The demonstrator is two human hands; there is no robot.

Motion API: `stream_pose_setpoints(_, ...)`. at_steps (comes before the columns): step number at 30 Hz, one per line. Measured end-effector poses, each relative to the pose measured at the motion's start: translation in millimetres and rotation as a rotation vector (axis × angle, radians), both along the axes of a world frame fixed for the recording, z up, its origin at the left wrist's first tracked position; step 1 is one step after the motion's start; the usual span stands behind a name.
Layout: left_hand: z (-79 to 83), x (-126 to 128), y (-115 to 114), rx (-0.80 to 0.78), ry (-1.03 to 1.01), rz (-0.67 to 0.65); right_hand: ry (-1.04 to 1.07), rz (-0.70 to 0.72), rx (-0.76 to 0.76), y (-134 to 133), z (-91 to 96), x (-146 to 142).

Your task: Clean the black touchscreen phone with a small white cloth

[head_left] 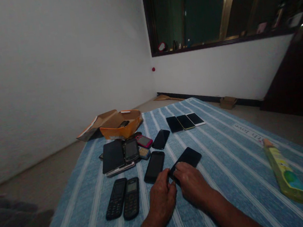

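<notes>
A black smartphone (191,155), tilted to the right, is gripped near its lower end by my right hand (192,181), whose fingers are bent over it. My left hand (162,194) has its fingers and thumb closed at the near left corner of the same phone. Just left of there lies another black smartphone (155,164), its lower right edge beside my left fingertips. Two keypad phones (116,199) lie side by side further left. Behind my hands rests a dark smartphone (161,139). What my left thumb presses on is partly hidden.
An orange cardboard box (126,131) stands open at the back left with a phone inside. Before it is a pile of phones and a dark flat device (113,156). Three smartphones (185,122) form a row farther back. A yellow-green bottle (287,174) lies right on the striped cloth (230,177).
</notes>
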State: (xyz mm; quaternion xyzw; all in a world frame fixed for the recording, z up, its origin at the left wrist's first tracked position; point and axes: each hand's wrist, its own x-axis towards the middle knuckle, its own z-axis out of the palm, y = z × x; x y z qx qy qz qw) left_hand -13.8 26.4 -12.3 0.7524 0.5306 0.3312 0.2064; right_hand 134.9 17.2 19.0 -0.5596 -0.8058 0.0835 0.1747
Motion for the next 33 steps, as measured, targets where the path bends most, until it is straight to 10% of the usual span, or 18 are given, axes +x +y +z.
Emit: stream_pose_setpoints(33, 1.5, 1, -1, 0.001, 0.02, 0.01, -0.062, -0.136, -0.066, -7, 8.1, 24)
